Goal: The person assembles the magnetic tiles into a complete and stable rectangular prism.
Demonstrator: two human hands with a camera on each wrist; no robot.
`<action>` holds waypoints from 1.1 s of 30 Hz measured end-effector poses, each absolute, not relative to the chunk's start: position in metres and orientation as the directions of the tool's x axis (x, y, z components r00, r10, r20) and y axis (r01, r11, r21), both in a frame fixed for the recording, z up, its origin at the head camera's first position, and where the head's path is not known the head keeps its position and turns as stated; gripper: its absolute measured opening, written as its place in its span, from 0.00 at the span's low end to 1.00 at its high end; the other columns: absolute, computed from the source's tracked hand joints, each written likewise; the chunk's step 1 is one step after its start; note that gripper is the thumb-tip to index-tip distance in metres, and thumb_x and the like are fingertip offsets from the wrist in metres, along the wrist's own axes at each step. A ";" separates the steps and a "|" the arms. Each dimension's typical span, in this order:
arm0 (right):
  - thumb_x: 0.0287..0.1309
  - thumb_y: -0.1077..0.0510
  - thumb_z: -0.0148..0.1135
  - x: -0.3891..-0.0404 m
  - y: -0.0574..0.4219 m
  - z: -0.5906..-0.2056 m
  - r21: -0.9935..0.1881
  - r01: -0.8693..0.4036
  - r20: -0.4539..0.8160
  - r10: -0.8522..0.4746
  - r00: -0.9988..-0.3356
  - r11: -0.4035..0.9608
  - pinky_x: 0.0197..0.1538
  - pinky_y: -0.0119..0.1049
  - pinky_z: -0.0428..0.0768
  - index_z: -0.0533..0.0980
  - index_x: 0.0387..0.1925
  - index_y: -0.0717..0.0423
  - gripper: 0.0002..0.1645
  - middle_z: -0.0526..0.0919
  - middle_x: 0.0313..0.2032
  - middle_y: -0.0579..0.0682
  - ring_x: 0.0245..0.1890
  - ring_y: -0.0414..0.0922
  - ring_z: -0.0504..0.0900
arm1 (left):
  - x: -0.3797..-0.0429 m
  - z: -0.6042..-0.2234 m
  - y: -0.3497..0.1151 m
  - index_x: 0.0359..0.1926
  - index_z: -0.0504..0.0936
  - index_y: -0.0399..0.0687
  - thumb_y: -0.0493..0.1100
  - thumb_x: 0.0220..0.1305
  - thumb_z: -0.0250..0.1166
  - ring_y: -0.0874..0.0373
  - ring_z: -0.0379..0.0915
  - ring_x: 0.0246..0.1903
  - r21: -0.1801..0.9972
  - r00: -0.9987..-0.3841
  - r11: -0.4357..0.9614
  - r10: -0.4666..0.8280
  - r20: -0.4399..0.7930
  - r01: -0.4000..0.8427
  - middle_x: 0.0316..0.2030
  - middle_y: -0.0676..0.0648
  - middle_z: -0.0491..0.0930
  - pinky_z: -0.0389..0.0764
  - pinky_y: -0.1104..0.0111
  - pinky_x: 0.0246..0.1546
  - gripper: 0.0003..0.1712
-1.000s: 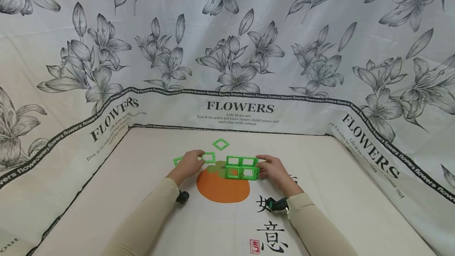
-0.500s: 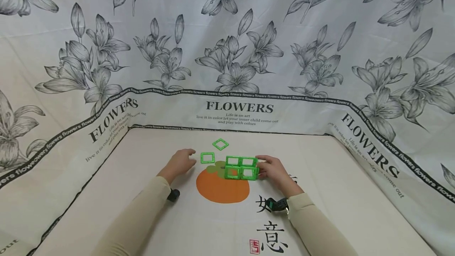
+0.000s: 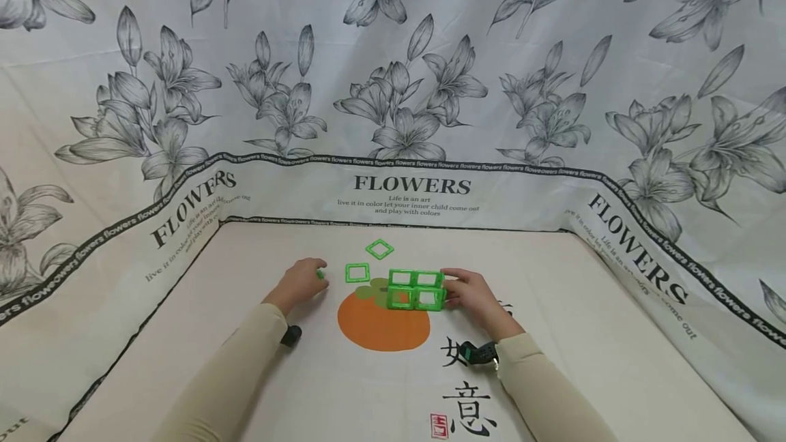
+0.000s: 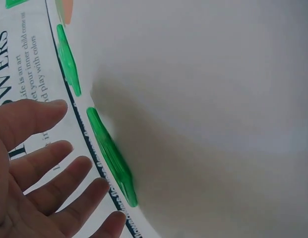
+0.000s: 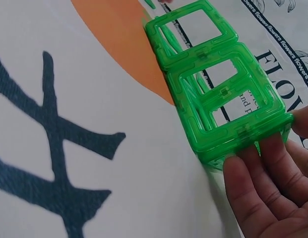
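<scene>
A boxy structure of green magnetic tiles (image 3: 415, 286) stands on the table cloth, two squares wide. At its right end my right hand (image 3: 471, 292) grips the end tile, thumb on one side and fingertips on the other, plainer in the right wrist view (image 5: 273, 183). My left hand (image 3: 297, 285) is over a green tile (image 3: 321, 274), mostly hidden behind it in the head view. In the left wrist view my fingers are spread, and a flat tile (image 4: 113, 156) lies just beyond them, apart. A loose square tile (image 3: 348, 273) and another turned like a diamond (image 3: 369, 249) lie flat.
The white table cloth (image 3: 356, 394) has a printed orange persimmon (image 3: 381, 329) and black characters (image 3: 469, 411). A flower-printed curtain (image 3: 522, 196) encloses the back and sides. Dark wrist straps (image 3: 482, 353) sit on both forearms.
My left hand has moved left, away from the loose square tile, over the leftmost tile. The right hand and the tile structure keep their place.
</scene>
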State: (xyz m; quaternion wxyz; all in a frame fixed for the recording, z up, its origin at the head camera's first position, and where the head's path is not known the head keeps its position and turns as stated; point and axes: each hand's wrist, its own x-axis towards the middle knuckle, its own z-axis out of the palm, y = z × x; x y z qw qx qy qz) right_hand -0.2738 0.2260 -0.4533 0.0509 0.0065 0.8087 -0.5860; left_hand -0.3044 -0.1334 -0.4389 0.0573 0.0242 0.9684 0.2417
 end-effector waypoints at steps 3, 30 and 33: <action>0.64 0.56 0.57 -0.274 0.227 -0.453 -0.947 0.066 -0.087 -0.053 -0.995 0.315 0.42 0.43 0.85 0.69 0.64 0.62 0.29 0.85 0.40 0.60 0.32 0.45 0.84 | -0.306 -0.440 -0.137 0.63 0.73 0.40 0.41 0.58 0.62 0.46 0.71 0.53 0.463 -0.992 0.886 0.076 -0.104 0.019 0.61 0.38 0.73 0.71 0.50 0.61 0.30; 0.63 0.58 0.57 -0.283 0.232 -0.452 -0.950 0.067 -0.091 -0.065 -0.994 0.305 0.41 0.39 0.85 0.70 0.63 0.62 0.28 0.86 0.41 0.59 0.31 0.44 0.84 | -0.324 -0.436 -0.146 0.63 0.72 0.36 0.40 0.49 0.71 0.50 0.70 0.46 0.464 -0.978 0.886 0.099 -0.185 0.002 0.61 0.37 0.73 0.73 0.54 0.59 0.38; 0.62 0.58 0.56 -0.283 0.232 -0.452 -0.949 0.069 -0.094 -0.068 -0.993 0.308 0.41 0.39 0.85 0.70 0.64 0.63 0.28 0.86 0.41 0.59 0.31 0.44 0.84 | -0.325 -0.436 -0.145 0.61 0.73 0.34 0.41 0.48 0.72 0.50 0.70 0.44 0.442 -0.976 0.897 0.108 -0.191 0.013 0.56 0.37 0.75 0.76 0.56 0.55 0.38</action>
